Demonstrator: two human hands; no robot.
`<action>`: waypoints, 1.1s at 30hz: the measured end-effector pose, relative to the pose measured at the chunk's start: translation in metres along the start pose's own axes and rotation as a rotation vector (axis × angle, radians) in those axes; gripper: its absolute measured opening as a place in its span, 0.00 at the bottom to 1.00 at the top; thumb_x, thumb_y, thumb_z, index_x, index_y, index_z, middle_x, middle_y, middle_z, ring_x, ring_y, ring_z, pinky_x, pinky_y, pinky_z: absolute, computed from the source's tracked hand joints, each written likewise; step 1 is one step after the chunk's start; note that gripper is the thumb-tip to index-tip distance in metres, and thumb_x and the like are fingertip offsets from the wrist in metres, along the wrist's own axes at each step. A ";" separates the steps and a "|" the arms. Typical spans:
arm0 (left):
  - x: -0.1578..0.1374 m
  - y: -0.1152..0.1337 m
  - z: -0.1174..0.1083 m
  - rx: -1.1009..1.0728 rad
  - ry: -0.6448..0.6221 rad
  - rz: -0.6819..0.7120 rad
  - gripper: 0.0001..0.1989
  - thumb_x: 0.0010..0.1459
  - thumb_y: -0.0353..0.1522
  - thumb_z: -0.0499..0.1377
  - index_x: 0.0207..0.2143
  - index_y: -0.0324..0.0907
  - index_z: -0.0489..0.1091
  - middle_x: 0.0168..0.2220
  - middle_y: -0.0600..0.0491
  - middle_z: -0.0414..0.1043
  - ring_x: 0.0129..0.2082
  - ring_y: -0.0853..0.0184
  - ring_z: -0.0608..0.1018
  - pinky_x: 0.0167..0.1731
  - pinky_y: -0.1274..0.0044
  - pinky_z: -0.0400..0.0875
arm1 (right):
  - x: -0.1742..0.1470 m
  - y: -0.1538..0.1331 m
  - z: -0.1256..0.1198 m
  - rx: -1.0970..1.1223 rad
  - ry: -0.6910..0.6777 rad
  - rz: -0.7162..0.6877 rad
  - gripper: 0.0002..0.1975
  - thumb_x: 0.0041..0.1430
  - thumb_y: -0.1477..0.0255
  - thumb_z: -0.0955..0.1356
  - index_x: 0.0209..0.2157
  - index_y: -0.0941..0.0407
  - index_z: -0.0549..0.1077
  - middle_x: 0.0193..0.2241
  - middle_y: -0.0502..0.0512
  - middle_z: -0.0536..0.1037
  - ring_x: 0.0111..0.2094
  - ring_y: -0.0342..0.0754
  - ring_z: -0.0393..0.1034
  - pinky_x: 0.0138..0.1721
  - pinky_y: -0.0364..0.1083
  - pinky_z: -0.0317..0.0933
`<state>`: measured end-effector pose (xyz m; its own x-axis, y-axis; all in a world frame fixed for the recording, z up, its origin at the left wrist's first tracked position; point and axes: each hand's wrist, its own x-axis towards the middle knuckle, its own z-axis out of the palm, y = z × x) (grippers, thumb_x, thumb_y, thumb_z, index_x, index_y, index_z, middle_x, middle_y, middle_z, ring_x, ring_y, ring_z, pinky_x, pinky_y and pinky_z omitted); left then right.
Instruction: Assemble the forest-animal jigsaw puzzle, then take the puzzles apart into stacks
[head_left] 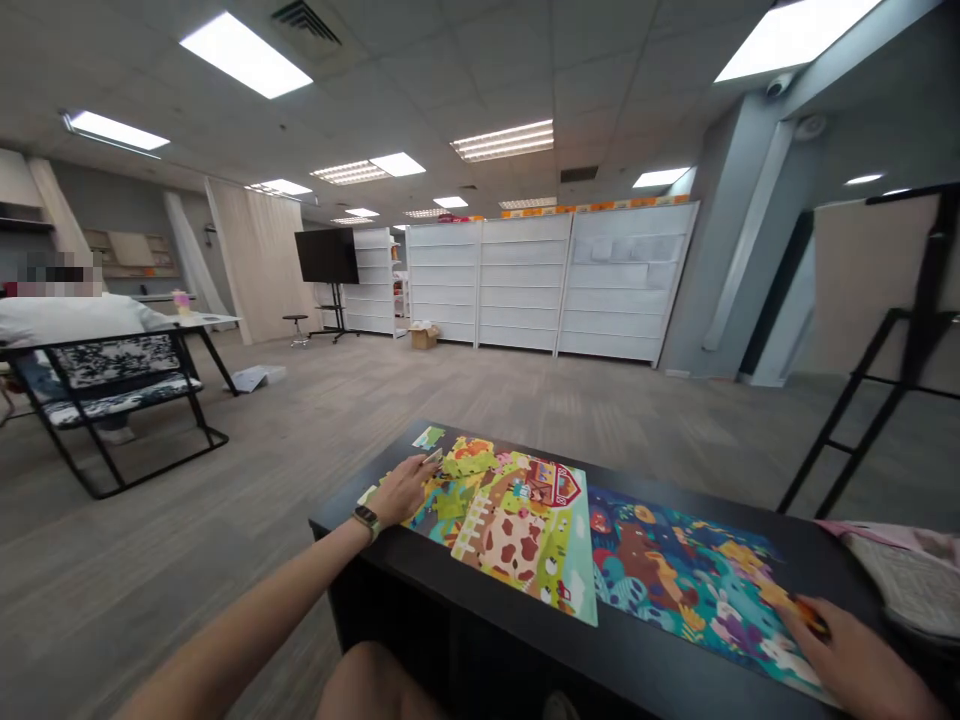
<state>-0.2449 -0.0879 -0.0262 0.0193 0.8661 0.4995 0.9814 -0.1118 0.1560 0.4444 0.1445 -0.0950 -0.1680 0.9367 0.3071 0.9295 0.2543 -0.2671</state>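
Note:
My left hand [399, 490], with a watch on the wrist, is over the loose jigsaw pieces [454, 500] at the table's left side. Its fingers pinch a small pale-edged jigsaw piece at their tips. A farm-animal picture sheet [517, 540] with a cow and a red barn lies beside them. To its right is a dark blue forest-animal puzzle picture [675, 575]. My right hand [862, 650] is at that picture's right end, closed on an orange and dark jigsaw piece [814, 617]. My palm hides part of the picture's corner.
The black table [630, 650] stands before my knees. A pink and grey cloth item [911, 575] lies at its right end. An easel [862, 400] stands right. A person [82, 320] sits at a desk on the left. White shelving [525, 285] lines the back.

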 end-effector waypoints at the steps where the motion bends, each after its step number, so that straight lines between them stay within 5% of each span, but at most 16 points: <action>1: 0.006 0.001 -0.001 -0.022 0.022 -0.026 0.24 0.60 0.27 0.54 0.60 0.43 0.64 0.56 0.44 0.65 0.56 0.57 0.69 0.59 0.67 0.64 | -0.002 -0.004 -0.003 0.014 -0.005 -0.003 0.27 0.55 0.51 0.57 0.35 0.51 0.80 0.45 0.74 0.79 0.49 0.66 0.74 0.52 0.55 0.65; 7: 0.054 0.004 0.008 -0.144 0.000 -0.180 0.14 0.63 0.34 0.51 0.47 0.42 0.72 0.42 0.49 0.74 0.40 0.62 0.77 0.42 0.72 0.73 | -0.010 -0.019 -0.019 0.067 -0.009 0.061 0.27 0.52 0.49 0.60 0.38 0.53 0.79 0.46 0.69 0.80 0.50 0.67 0.74 0.55 0.57 0.64; 12: 0.060 0.006 0.027 -0.172 -0.106 -0.233 0.29 0.49 0.41 0.66 0.55 0.46 0.70 0.53 0.44 0.72 0.56 0.47 0.70 0.52 0.61 0.66 | -0.015 -0.031 -0.031 0.052 0.026 0.074 0.29 0.49 0.49 0.61 0.38 0.56 0.79 0.44 0.66 0.82 0.48 0.66 0.75 0.51 0.56 0.67; 18: 0.052 0.009 0.048 -0.224 -0.161 -0.283 0.36 0.49 0.47 0.65 0.60 0.46 0.66 0.57 0.42 0.68 0.58 0.43 0.69 0.54 0.58 0.64 | -0.020 -0.040 -0.034 0.007 0.024 0.086 0.30 0.51 0.49 0.58 0.39 0.55 0.79 0.47 0.66 0.81 0.52 0.65 0.73 0.53 0.56 0.65; 26: 0.059 -0.010 0.034 -0.334 -0.042 -0.241 0.32 0.47 0.30 0.63 0.58 0.42 0.67 0.54 0.46 0.69 0.54 0.57 0.73 0.55 0.68 0.67 | -0.020 -0.032 -0.026 -0.053 0.003 0.076 0.34 0.56 0.50 0.56 0.46 0.61 0.77 0.50 0.67 0.78 0.53 0.64 0.72 0.54 0.56 0.64; 33: 0.059 -0.024 0.019 -0.364 0.116 -0.346 0.21 0.55 0.36 0.63 0.51 0.40 0.71 0.48 0.46 0.75 0.46 0.57 0.78 0.46 0.66 0.74 | -0.017 -0.029 -0.022 -0.046 0.002 0.065 0.31 0.56 0.51 0.58 0.45 0.59 0.78 0.50 0.68 0.79 0.53 0.66 0.72 0.54 0.56 0.64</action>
<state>-0.2636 -0.0247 -0.0167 -0.3363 0.8251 0.4540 0.7962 -0.0083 0.6050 0.4279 0.1162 -0.0721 -0.1066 0.9503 0.2925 0.9524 0.1821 -0.2446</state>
